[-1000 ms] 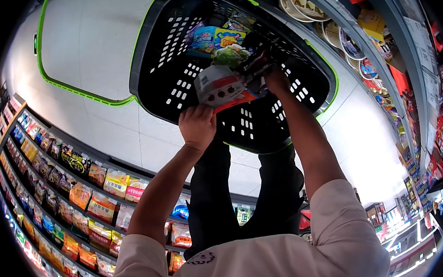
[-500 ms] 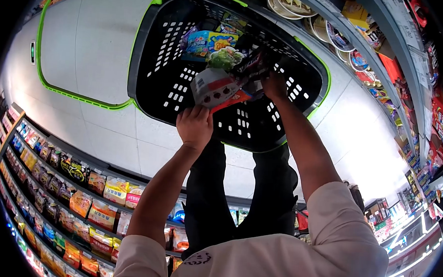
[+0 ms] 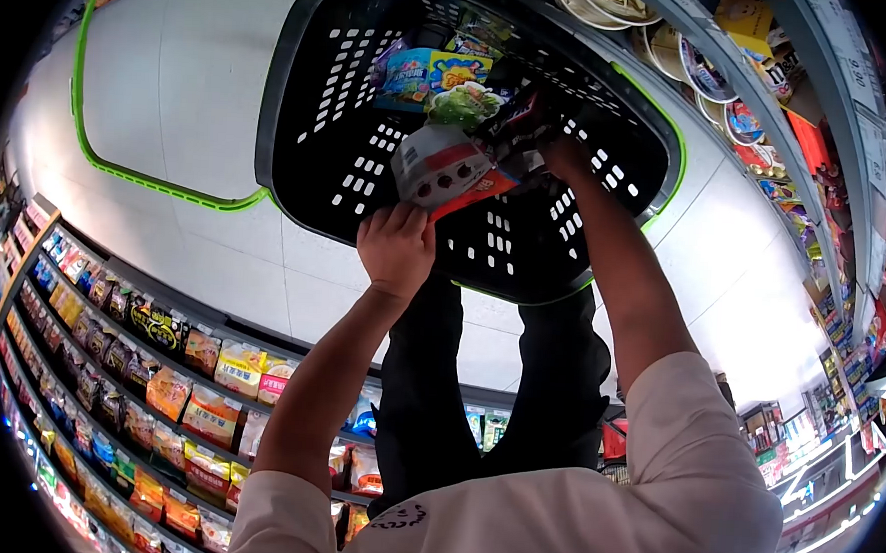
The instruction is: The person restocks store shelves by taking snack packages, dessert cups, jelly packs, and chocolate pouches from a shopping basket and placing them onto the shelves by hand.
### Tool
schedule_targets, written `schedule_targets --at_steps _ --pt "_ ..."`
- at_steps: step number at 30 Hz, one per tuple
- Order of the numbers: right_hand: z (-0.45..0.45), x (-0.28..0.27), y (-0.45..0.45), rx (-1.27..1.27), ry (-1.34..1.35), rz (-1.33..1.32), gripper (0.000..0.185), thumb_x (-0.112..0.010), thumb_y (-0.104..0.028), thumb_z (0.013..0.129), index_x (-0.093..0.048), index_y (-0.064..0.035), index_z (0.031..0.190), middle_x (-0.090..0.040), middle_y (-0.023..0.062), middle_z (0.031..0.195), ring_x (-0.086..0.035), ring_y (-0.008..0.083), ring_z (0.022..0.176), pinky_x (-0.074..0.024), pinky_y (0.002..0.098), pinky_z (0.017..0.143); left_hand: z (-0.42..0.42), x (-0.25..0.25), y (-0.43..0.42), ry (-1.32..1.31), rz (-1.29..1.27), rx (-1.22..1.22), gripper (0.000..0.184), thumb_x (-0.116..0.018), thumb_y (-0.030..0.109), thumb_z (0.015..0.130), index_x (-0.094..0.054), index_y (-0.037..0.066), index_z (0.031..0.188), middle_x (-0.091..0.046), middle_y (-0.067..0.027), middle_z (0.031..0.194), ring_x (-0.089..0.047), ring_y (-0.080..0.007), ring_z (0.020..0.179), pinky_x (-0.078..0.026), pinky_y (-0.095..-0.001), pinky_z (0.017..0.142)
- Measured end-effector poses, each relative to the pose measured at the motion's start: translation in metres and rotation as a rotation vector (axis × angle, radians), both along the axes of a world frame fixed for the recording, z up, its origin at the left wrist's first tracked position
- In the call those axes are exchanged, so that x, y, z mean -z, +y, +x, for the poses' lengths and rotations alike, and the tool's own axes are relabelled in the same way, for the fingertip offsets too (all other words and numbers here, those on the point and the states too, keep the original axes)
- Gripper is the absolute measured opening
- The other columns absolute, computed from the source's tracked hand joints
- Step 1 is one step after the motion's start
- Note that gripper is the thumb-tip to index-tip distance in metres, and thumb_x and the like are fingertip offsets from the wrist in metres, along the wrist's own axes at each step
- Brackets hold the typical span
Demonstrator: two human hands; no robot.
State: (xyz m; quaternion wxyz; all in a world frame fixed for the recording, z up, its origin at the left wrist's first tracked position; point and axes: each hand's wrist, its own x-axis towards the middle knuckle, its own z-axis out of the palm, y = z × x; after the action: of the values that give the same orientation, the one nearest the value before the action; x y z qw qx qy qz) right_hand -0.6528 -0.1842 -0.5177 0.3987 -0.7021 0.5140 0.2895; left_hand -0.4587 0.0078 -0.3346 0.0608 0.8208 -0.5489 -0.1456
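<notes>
The black shopping basket (image 3: 277, 98) with bright green edging stands on the floor, and both my hands are over it. My left hand (image 3: 396, 249) is closed at the near side, its fingers on the lower corner of a grey and red snack bag (image 3: 438, 171). Deeper inside, my right hand (image 3: 567, 160) curls beside a dark package (image 3: 522, 145); its fingertips are in shadow and what they grip is unclear. Beyond the snack bag lie a green bag (image 3: 466, 104), a blue packet (image 3: 404, 77) and a yellow packet (image 3: 459, 70).
A green basket handle (image 3: 172, 194) is folded out to the left over the pale tiled floor (image 3: 204, 254). Shelves of packaged snacks (image 3: 210, 415) stand at the lower left. More shelving (image 3: 862, 128) with tubs and packets rises at the right, close to the basket.
The basket and its contents sit slightly further right in view. Both hands keep nearly the same places relative to the packages.
</notes>
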Motion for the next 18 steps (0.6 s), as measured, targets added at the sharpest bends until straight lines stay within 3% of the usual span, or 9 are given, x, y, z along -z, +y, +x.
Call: schedule_targets --at_steps 5,8,11,13,14,17,18 --pt "0.001 -0.017 0.005 0.076 0.004 -0.017 0.048 -0.048 -0.046 0.087 -0.057 -0.0113 0.120 -0.062 0.0164 0.114 -0.059 0.0355 0.105 -0.0471 0.0454 0.089 0.000 0.001 0.006 0.013 0.054 0.001 0.012 -0.067 0.017 0.073 -0.058 0.011 0.078 -0.064 -0.0023 0.083 -0.060 -0.0216 0.076 -0.043 -0.0344 0.067" --pt "-0.010 0.004 0.007 0.115 -0.051 -0.021 0.042 -0.046 -0.037 0.088 -0.059 -0.0072 0.115 -0.062 0.0212 0.110 -0.060 0.0371 0.101 -0.0489 0.0464 0.084 0.000 -0.002 0.003 0.023 0.064 -0.007 0.012 -0.068 0.017 0.073 -0.058 0.011 0.078 -0.064 -0.0024 0.083 -0.060 -0.0220 0.077 -0.043 -0.0350 0.067" --pt "-0.022 0.037 0.005 -0.092 -0.047 -0.047 0.041 -0.050 -0.035 0.087 -0.059 -0.0068 0.116 -0.062 0.0197 0.111 -0.061 0.0343 0.101 -0.0493 0.0433 0.083 0.000 0.001 0.003 0.020 0.066 -0.011 0.012 -0.068 0.017 0.072 -0.059 0.011 0.078 -0.064 -0.0024 0.083 -0.060 -0.0223 0.077 -0.043 -0.0353 0.067" --pt "-0.014 0.023 -0.005 0.385 -0.112 0.334 0.048 -0.059 -0.035 0.083 -0.055 -0.0072 0.123 -0.061 0.0171 0.116 -0.060 0.0294 0.104 -0.0488 0.0395 0.084 0.000 -0.001 0.002 0.018 0.059 -0.011 0.012 -0.068 0.017 0.072 -0.059 0.011 0.078 -0.064 -0.0022 0.083 -0.060 -0.0223 0.077 -0.043 -0.0352 0.067" --pt "-0.009 0.016 -0.007 0.530 -0.230 0.449 0.064 -0.066 -0.038 0.077 -0.048 -0.0069 0.130 -0.059 0.0155 0.121 -0.058 0.0265 0.106 -0.0478 0.0369 0.085 0.000 0.000 0.001 0.020 0.053 -0.013 0.012 -0.068 0.017 0.072 -0.059 0.011 0.077 -0.064 -0.0021 0.083 -0.060 -0.0223 0.076 -0.043 -0.0351 0.067" --pt "-0.013 0.050 0.002 0.478 -0.307 0.353 0.074 -0.071 -0.039 0.073 -0.044 -0.0068 0.133 -0.058 0.0167 0.121 -0.058 0.0285 0.105 -0.0487 0.0383 0.084 -0.001 0.004 0.005 0.021 0.036 -0.017 0.012 -0.068 0.017 0.071 -0.059 0.012 0.077 -0.063 -0.0019 0.082 -0.059 -0.0222 0.075 -0.043 -0.0349 0.066" --pt "-0.009 0.049 0.003 0.356 -0.188 0.301 0.064 -0.066 -0.034 0.077 -0.046 -0.0066 0.132 -0.058 0.0189 0.120 -0.058 0.0319 0.106 -0.0498 0.0406 0.084 -0.001 0.004 0.006 0.023 0.049 -0.017 0.012 -0.068 0.017 0.071 -0.059 0.012 0.077 -0.063 -0.0019 0.082 -0.059 -0.0222 0.075 -0.043 -0.0349 0.066"
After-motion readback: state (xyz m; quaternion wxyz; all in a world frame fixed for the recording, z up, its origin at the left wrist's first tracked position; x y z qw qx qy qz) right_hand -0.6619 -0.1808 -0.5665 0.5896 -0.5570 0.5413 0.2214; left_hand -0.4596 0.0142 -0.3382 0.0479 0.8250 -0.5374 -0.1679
